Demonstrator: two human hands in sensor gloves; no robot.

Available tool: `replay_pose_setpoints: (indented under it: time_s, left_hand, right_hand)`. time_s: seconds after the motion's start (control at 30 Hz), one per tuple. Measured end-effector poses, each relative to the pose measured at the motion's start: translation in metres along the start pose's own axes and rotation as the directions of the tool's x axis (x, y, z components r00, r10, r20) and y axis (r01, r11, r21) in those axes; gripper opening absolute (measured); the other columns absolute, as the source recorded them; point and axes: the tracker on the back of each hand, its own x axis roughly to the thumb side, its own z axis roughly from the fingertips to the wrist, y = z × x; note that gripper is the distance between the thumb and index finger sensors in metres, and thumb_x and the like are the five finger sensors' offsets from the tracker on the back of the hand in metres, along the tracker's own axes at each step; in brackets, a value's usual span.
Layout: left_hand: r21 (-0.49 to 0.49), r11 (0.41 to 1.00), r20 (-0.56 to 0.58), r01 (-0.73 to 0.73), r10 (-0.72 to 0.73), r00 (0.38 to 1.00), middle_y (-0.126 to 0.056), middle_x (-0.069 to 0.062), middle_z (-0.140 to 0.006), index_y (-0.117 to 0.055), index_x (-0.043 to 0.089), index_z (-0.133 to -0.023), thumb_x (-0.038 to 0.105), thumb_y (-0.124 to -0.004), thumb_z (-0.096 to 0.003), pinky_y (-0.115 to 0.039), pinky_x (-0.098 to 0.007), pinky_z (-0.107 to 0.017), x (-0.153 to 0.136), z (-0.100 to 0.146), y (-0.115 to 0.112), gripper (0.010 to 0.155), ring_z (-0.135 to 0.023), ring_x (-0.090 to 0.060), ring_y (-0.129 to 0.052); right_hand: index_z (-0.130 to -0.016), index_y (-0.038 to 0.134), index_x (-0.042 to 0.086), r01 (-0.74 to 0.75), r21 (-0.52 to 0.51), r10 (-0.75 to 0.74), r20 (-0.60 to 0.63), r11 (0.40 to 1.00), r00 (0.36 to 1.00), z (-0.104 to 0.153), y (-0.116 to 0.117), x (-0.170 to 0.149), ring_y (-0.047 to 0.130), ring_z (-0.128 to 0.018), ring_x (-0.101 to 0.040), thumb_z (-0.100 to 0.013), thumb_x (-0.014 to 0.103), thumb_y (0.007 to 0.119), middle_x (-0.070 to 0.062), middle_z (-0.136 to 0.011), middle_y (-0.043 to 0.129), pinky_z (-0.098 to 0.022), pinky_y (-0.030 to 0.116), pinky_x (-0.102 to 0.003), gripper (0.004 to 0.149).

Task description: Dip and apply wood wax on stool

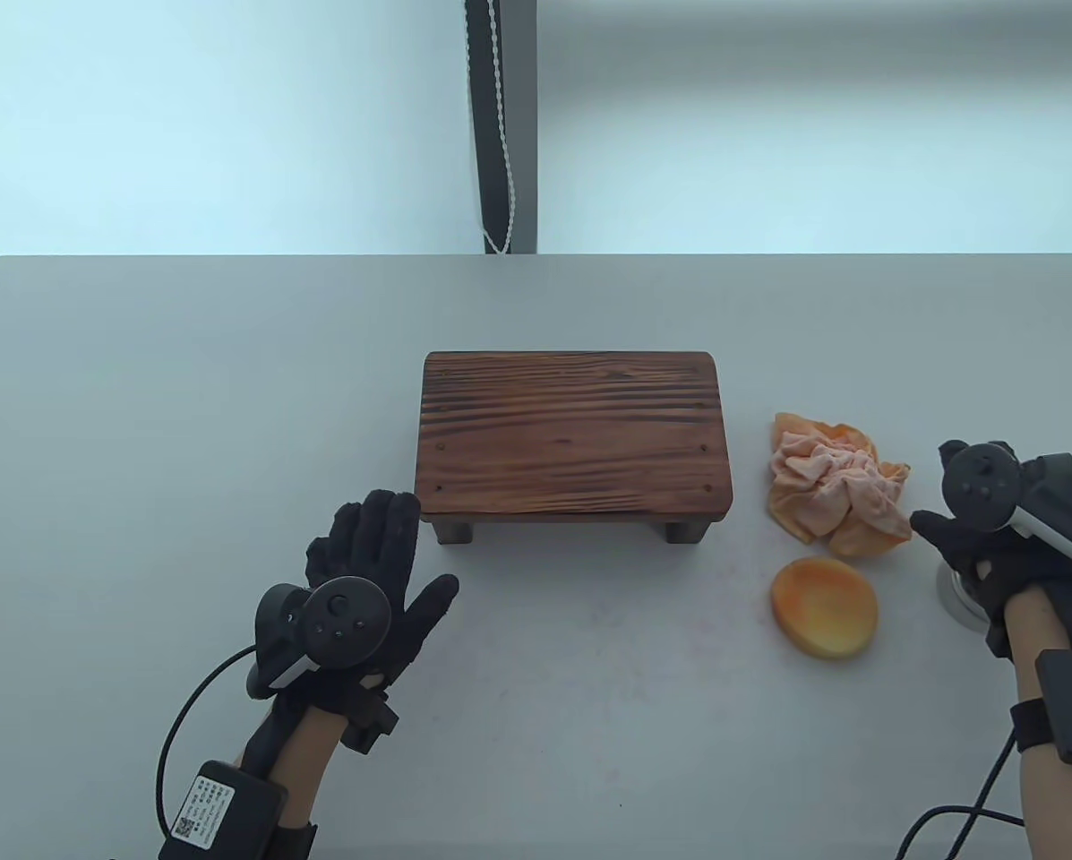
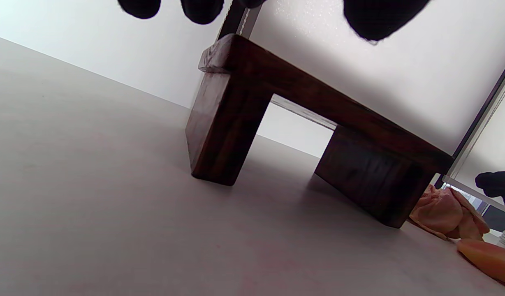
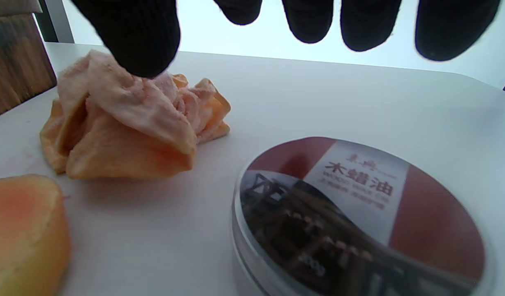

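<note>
Table view, left grip [image 1: 370, 582] spread beside stool [image 1: 574, 436], right grip [image 1: 979, 528] loose above wax tin [image 3: 359, 222]

Overhead table view; two low, close wrist views

Low dark-brown wooden stool [image 1: 575, 436] with grained rectangular top, upright on two slab legs mid-desk. To its right: crumpled peach cloth [image 1: 836, 491], round orange sponge [image 1: 824, 607] nearer, closed round metal wax tin [image 3: 359, 222], lid labelled.
</note>
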Motion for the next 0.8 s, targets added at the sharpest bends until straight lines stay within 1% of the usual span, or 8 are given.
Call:
replay_pose_setpoints:
  time_s: [0.03,0.13,0.23,0.33,0.4,0.53,0.7,0.8]
  left_hand:
    - [-0.003,1.000,0.003,0.001,-0.001,1.000,-0.032,-0.043,-0.123,-0.025,-0.004,-0.120,0.053,-0.065,-0.0594,-0.034,-0.091,-0.062,0.000,0.000,-0.001,0.093,-0.104,-0.076,-0.034]
    - [-0.023,1.000,0.018,0.013,-0.013,1.000,-0.030,-0.044,-0.123,-0.023,-0.004,-0.120,0.054,-0.065,-0.0592,-0.032,-0.092,-0.062,0.000,-0.001,-0.002,0.094,-0.104,-0.077,-0.032]
    - [-0.027,1.000,0.019,0.017,-0.016,1.000,-0.028,-0.044,-0.123,-0.022,-0.005,-0.120,0.054,-0.065,-0.0591,-0.032,-0.092,-0.061,0.000,-0.001,-0.003,0.095,-0.103,-0.077,-0.031]
    - [-0.033,0.999,0.015,0.015,-0.015,1.000,-0.027,-0.045,-0.122,-0.021,-0.005,-0.120,0.054,-0.065,-0.0591,-0.031,-0.092,-0.061,-0.001,0.000,-0.003,0.096,-0.103,-0.077,-0.030]
    - [-0.039,0.999,0.013,0.015,-0.014,1.000,-0.027,-0.046,-0.122,-0.021,-0.006,-0.120,0.054,-0.065,-0.0591,-0.031,-0.092,-0.061,-0.001,0.000,-0.003,0.096,-0.103,-0.078,-0.030]
    - [-0.053,0.998,0.004,0.016,-0.015,1.000,-0.026,-0.046,-0.122,-0.020,-0.006,-0.120,0.054,-0.065,-0.0591,-0.030,-0.092,-0.061,-0.003,-0.001,-0.005,0.096,-0.103,-0.078,-0.029]
    - [-0.059,0.998,-0.001,0.011,-0.011,1.000,-0.026,-0.046,-0.122,-0.020,-0.006,-0.119,0.054,-0.065,-0.0591,-0.030,-0.092,-0.060,-0.003,-0.001,-0.006,0.096,-0.103,-0.078,-0.029]
    - [-0.064,0.998,-0.002,0.011,-0.011,1.000,-0.027,-0.046,-0.122,-0.020,-0.006,-0.119,0.054,-0.065,-0.0590,-0.030,-0.093,-0.060,-0.003,-0.001,-0.006,0.096,-0.103,-0.078,-0.030]
  right_hand:
    - [-0.115,0.039,0.006,0.007,0.038,-0.005,-0.034,0.999,0.999,-0.001,0.007,-0.007,0.062,-0.098,-0.071,-0.053,0.048,0.084,-0.041,-0.117,0.053,-0.058,0.069,-0.079,0.087]
    - [-0.114,0.033,0.002,0.063,0.171,-0.046,-0.098,0.983,0.994,-0.002,0.029,-0.020,0.059,-0.097,-0.071,-0.052,0.047,0.088,-0.044,-0.116,0.043,-0.060,0.073,-0.074,0.094]
    - [-0.111,0.032,0.001,0.076,0.209,-0.050,-0.127,0.975,0.991,-0.002,0.046,-0.027,0.053,-0.099,-0.071,-0.053,0.045,0.090,-0.043,-0.116,0.036,-0.058,0.073,-0.076,0.093]
    - [-0.108,0.030,0.001,0.095,0.222,-0.066,-0.136,0.970,0.988,-0.002,0.058,-0.029,0.048,-0.098,-0.075,-0.050,0.049,0.089,-0.042,-0.116,0.032,-0.053,0.075,-0.078,0.096]
    - [-0.108,0.028,0.001,0.106,0.178,-0.082,-0.136,0.978,0.987,-0.002,0.062,-0.030,0.048,-0.094,-0.079,-0.046,0.052,0.091,-0.042,-0.115,0.031,-0.047,0.078,-0.078,0.102]
    - [-0.108,0.034,0.000,0.114,0.109,-0.100,-0.130,0.987,0.987,0.000,0.064,-0.032,0.055,-0.089,-0.081,-0.043,0.054,0.093,-0.041,-0.114,0.039,-0.037,0.084,-0.074,0.103]
    - [-0.108,0.038,0.001,0.107,0.077,-0.099,-0.100,0.991,0.990,0.002,0.062,-0.032,0.058,-0.088,-0.080,-0.042,0.057,0.093,-0.039,-0.114,0.043,-0.034,0.086,-0.073,0.102]
    - [-0.108,0.040,0.002,0.086,0.065,-0.082,-0.059,0.994,0.995,0.007,0.050,-0.024,0.059,-0.087,-0.080,-0.041,0.058,0.093,-0.038,-0.114,0.044,-0.033,0.086,-0.073,0.103]
